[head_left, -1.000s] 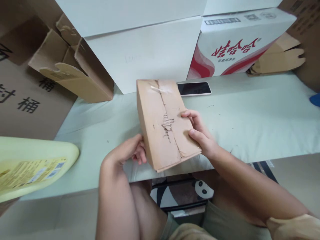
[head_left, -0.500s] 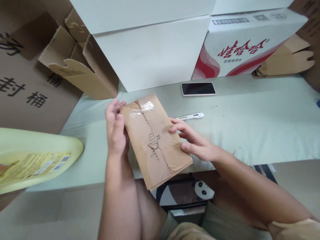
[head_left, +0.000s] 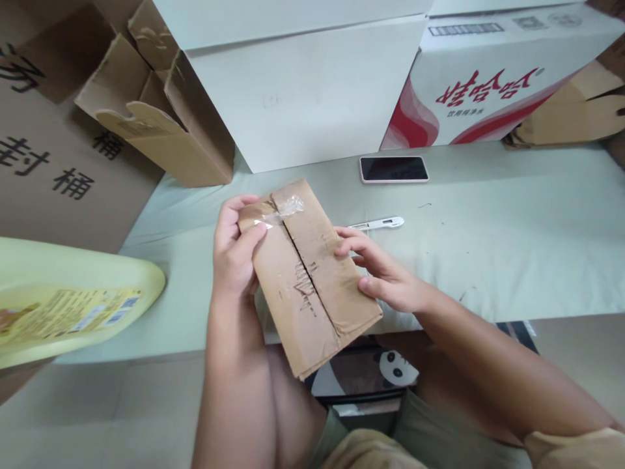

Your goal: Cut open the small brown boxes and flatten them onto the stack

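Note:
A flattened brown cardboard box [head_left: 288,273] is held up at a tilt over the front edge of the table. A seam runs down its face, with torn, wrinkled marks in the middle and clear tape [head_left: 291,204] across the upper end. My left hand [head_left: 237,244] grips the upper left edge, thumb on the face near the tape, fingers partly behind. My right hand [head_left: 378,273] holds the right edge, thumb and fingertips on the cardboard. Just beyond my right hand lies a white utility knife [head_left: 385,223], partly hidden by the fingers.
A phone [head_left: 394,169] lies behind the knife on the green cloth [head_left: 488,260]. White cartons [head_left: 312,98] line the back, one with red print [head_left: 488,98]. An open cardboard box [head_left: 195,143] stands back left, a yellow bottle [head_left: 97,299] at left. Folded cardboard [head_left: 566,124] sits far right.
My left thumb has moved from the box's edge onto its face beside the tape. The seam gapes a little wider. The view has shifted slightly.

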Action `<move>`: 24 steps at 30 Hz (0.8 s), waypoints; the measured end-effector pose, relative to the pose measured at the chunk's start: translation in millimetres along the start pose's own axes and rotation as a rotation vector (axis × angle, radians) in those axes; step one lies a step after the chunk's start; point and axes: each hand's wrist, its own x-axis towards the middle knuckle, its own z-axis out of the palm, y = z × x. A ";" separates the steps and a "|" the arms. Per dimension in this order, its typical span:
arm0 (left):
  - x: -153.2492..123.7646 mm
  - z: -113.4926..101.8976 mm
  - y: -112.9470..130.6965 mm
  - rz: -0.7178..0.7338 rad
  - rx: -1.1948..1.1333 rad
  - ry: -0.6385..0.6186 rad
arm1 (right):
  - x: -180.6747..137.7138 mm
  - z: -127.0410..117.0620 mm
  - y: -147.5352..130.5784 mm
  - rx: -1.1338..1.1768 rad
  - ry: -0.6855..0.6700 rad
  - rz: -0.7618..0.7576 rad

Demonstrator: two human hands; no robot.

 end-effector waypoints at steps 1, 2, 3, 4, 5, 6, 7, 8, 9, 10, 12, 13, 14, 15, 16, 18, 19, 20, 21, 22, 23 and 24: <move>0.5 0.9 -0.4 0.009 -0.012 0.018 | -0.1 0.3 0.2 -0.009 0.005 -0.004; 1.2 1.7 -1.0 0.018 -0.025 0.036 | -0.1 0.6 -0.1 -0.021 0.011 -0.009; 2.0 2.2 -1.7 0.024 -0.040 0.054 | -0.1 0.9 -0.9 -0.037 0.019 -0.014; 2.9 2.5 -2.4 0.026 -0.055 0.066 | 0.0 1.2 -2.2 -0.057 0.030 -0.017; 3.6 2.4 -2.9 0.022 -0.065 0.069 | 0.2 1.7 -4.0 -0.079 0.046 -0.017; 4.1 2.1 -3.2 0.014 -0.073 0.062 | 0.4 2.3 -6.1 -0.102 0.063 -0.014; 4.5 1.6 -3.3 0.005 -0.073 0.046 | 0.6 3.1 -8.3 -0.120 0.079 -0.006; 4.6 1.1 -3.3 -0.003 -0.067 0.024 | 0.8 4.1 -10.4 -0.132 0.094 0.004; 4.6 0.5 -3.2 -0.010 -0.056 0.002 | 0.9 5.1 -12.3 -0.135 0.104 0.014; 4.6 0.1 -3.1 -0.015 -0.044 -0.016 | 0.9 6.1 -13.7 -0.127 0.109 0.021; 4.5 -0.2 -3.4 -0.017 -0.032 -0.021 | 0.7 7.9 -15.3 -0.091 0.108 0.023; 4.5 0.0 -3.6 -0.013 -0.030 -0.011 | 0.7 8.6 -15.5 -0.069 0.106 0.016; 4.5 0.3 -3.9 -0.006 -0.031 0.002 | 0.7 9.1 -15.5 -0.051 0.104 0.004; 4.3 0.6 -4.0 -0.002 -0.027 0.010 | 0.8 9.4 -15.3 -0.040 0.102 -0.007; 4.1 1.0 -4.0 0.003 -0.019 0.013 | 1.0 9.6 -15.2 -0.036 0.101 -0.018; 3.6 1.2 -3.5 0.002 -0.010 0.021 | 1.6 9.4 -15.0 -0.044 0.099 -0.032; 3.5 1.0 -3.1 -0.004 -0.012 0.025 | 1.8 9.1 -15.1 -0.050 0.099 -0.035; 3.6 0.6 -2.8 -0.011 -0.017 0.027 | 2.0 8.8 -15.2 -0.055 0.098 -0.035; 3.9 -0.1 -2.8 -0.017 -0.025 0.027 | 2.0 8.4 -15.4 -0.059 0.098 -0.034; 4.4 -1.0 -3.0 -0.022 -0.032 0.024 | 1.9 8.1 -15.7 -0.060 0.098 -0.035; 5.2 -2.0 -3.4 -0.025 -0.035 0.018 | 1.6 7.7 -16.0 -0.061 0.097 -0.035; 6.0 -3.0 -4.0 -0.024 -0.035 0.011 | 1.2 7.5 -16.5 -0.063 0.094 -0.039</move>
